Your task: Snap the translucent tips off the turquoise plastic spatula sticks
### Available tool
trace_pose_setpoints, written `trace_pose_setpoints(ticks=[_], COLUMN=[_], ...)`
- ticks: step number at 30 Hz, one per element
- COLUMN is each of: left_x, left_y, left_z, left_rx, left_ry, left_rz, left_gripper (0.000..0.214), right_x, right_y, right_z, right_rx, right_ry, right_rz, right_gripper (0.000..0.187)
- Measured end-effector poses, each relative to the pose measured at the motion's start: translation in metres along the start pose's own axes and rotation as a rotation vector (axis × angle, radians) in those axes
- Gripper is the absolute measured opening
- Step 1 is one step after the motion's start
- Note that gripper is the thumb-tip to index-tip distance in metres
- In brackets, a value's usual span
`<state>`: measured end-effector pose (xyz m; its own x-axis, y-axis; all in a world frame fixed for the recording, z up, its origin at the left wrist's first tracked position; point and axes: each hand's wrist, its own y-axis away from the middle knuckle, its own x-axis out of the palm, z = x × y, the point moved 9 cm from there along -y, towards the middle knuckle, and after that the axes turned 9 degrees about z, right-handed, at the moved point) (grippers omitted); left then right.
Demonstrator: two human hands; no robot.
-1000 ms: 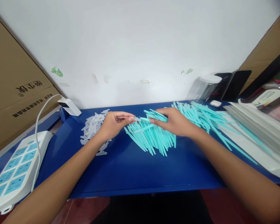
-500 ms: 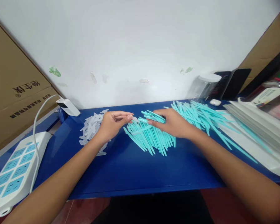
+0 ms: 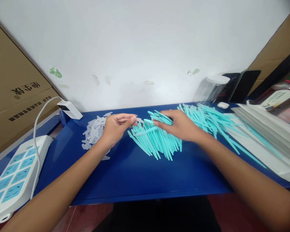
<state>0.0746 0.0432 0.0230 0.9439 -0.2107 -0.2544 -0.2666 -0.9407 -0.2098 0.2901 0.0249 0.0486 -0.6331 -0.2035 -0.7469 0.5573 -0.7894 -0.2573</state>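
My left hand (image 3: 116, 129) pinches a small clear plastic cap (image 3: 139, 120) between thumb and fingers, just right of a heap of clear caps (image 3: 93, 132). My right hand (image 3: 181, 125) rests on a pile of turquoise sticks (image 3: 157, 140) and grips one turquoise stick (image 3: 148, 122), whose tip meets the cap. A second, looser pile of turquoise sticks (image 3: 207, 119) lies behind the right hand on the blue table (image 3: 135, 174).
A white power strip (image 3: 14, 175) with a cable and white adapter (image 3: 69, 109) sits at left by a cardboard box (image 3: 12, 83). At right lie a stack of white packets (image 3: 268, 132), a clear jar (image 3: 211, 90), dark phones (image 3: 244, 85) and an earbud case (image 3: 223, 105).
Both hands stayed nearly in place. The fingertips closed in slightly, bringing the stick's tip against the cap held by the left hand.
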Motion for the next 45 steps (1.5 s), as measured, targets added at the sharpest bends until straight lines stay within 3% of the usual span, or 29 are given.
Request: trace_pose_setpoints(ticks=[7, 15, 22, 29, 37, 45], left_x=[0.007, 0.003, 0.004, 0.001, 0.004, 0.003], left_y=[0.002, 0.001, 0.000, 0.000, 0.001, 0.002], left_z=[0.007, 0.012, 0.014, 0.013, 0.011, 0.009], left_rx=[-0.025, -0.037, -0.067, -0.084, -0.085, -0.078], left_ry=[0.085, 0.113, 0.154, 0.199, 0.158, 0.145], left_rz=[0.019, 0.004, 0.017, -0.003, 0.015, 0.027], left_gripper=[0.041, 0.039, 0.035, 0.034, 0.036, 0.035], right_x=[0.015, -0.007, 0.008, -0.004, 0.005, 0.000], right_y=[-0.002, 0.001, -0.003, 0.000, -0.001, 0.000], right_z=[0.000, 0.005, -0.001, -0.001, 0.001, 0.002], right_rx=[-0.067, -0.029, -0.031, 0.016, -0.022, -0.004], right_ry=[-0.011, -0.063, 0.009, -0.064, -0.072, -0.076], right_rz=[0.048, -0.063, 0.030, -0.030, 0.024, 0.005], right_gripper=[0.036, 0.029, 0.039, 0.035, 0.038, 0.036])
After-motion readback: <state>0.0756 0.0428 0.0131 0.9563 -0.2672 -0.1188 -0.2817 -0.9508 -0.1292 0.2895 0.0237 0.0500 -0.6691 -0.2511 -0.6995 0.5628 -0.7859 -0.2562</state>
